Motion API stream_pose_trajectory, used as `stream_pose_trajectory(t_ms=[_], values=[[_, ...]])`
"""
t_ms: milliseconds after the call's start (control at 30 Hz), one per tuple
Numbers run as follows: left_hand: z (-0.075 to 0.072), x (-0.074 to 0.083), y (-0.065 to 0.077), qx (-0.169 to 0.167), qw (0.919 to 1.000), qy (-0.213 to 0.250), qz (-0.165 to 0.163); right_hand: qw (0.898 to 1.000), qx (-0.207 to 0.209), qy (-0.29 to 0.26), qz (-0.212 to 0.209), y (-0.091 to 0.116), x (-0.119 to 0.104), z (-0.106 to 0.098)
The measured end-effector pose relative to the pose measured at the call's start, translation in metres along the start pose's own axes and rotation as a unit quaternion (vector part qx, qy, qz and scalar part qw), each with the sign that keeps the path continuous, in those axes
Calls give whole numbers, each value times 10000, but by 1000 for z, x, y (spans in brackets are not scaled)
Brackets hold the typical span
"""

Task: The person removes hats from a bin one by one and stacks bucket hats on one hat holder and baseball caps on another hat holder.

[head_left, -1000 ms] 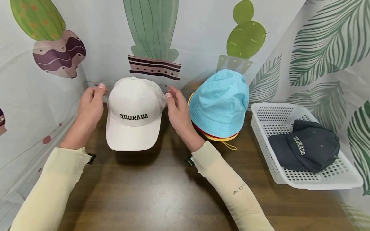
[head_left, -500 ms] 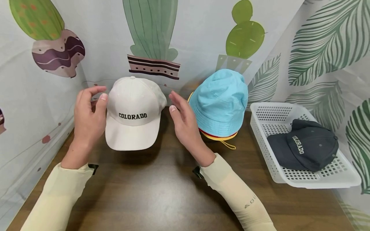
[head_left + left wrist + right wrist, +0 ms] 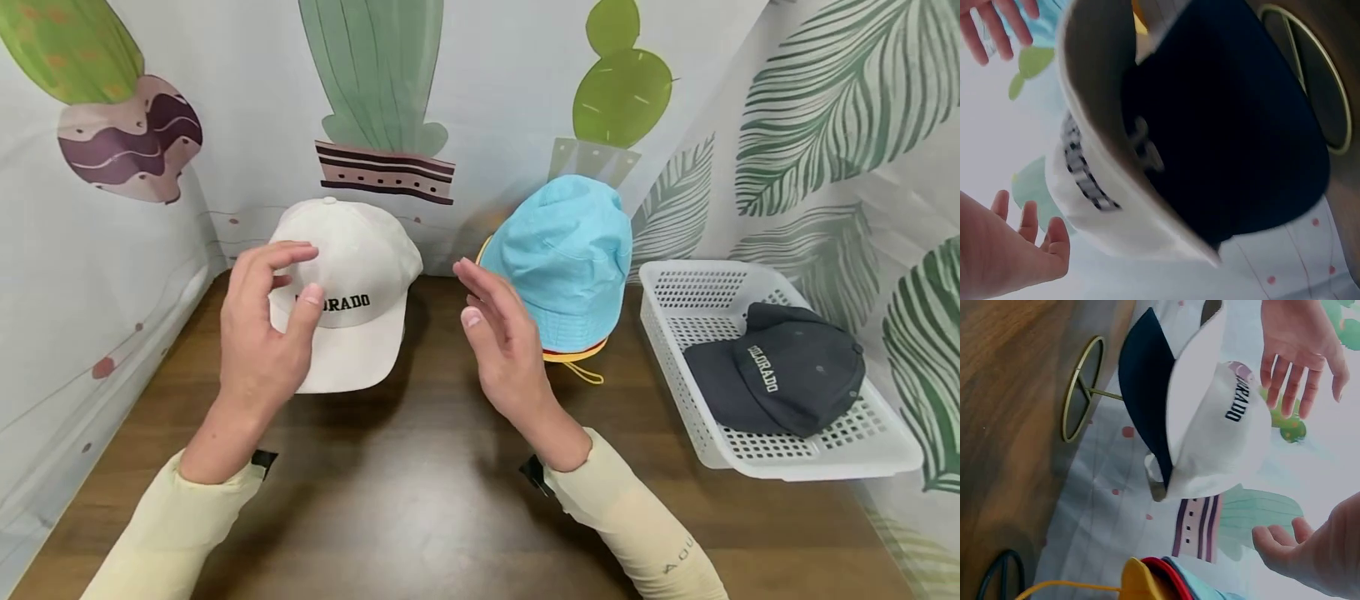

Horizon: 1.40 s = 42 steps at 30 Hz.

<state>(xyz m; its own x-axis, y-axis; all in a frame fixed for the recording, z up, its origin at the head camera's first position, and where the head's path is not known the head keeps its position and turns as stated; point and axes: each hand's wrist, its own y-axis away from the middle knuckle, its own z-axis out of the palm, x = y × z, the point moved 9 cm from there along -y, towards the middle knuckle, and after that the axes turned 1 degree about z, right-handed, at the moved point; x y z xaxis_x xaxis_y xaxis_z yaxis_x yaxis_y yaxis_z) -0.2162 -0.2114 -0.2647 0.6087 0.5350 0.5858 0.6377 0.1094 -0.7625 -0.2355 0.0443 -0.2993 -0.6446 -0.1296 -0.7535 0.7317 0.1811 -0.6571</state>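
A white cap (image 3: 360, 250) lettered COLORADO sits over a dark navy cap (image 3: 1229, 119), whose brim shows beneath it in both wrist views. Both are on a stand with a round gold-rimmed base (image 3: 1066, 419). My left hand (image 3: 266, 333) holds nothing; its loosely bent fingers cover part of the white cap in the head view. To the cap's right, my right hand (image 3: 513, 358) is apart from it, fingers extended, overlapping the edge of a light blue bucket hat (image 3: 581, 250). Yellow (image 3: 1132, 581) and red brims show under the bucket hat.
At the right stands a white perforated basket (image 3: 817, 472) holding a dark grey COLORADO cap (image 3: 795, 375). A yellow cord (image 3: 585, 373) hangs beneath the bucket hat. Behind the wooden table (image 3: 420, 492) hang cloths printed with cacti and leaves.
Both hands have drawn back from the sides of the white cap toward the person. The left has shifted right across the cap in view, the right farther right. Caps and basket stay put.
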Motion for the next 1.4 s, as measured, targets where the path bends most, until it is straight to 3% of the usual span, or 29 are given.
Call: stream_pose_trajectory(t_ms=[233, 467, 767, 1200, 1400], values=[[15, 48, 9, -136, 9983, 518, 230, 9996, 85, 37, -251, 3, -20, -10], [32, 44, 19, -392, 9966, 630, 349, 9989, 149, 221, -380, 8, -35, -27], [57, 54, 29, -766, 9916, 879, 570, 9976, 393, 392, -408, 12, -47, -51], [98, 68, 42, -1229, 9813, 1268, 766, 9910, 987, 771, -467, 5, -58, -95], [118, 72, 51, -1522, 9753, 1336, 879, 9858, 1499, 505, -564, 2, -69, -121]])
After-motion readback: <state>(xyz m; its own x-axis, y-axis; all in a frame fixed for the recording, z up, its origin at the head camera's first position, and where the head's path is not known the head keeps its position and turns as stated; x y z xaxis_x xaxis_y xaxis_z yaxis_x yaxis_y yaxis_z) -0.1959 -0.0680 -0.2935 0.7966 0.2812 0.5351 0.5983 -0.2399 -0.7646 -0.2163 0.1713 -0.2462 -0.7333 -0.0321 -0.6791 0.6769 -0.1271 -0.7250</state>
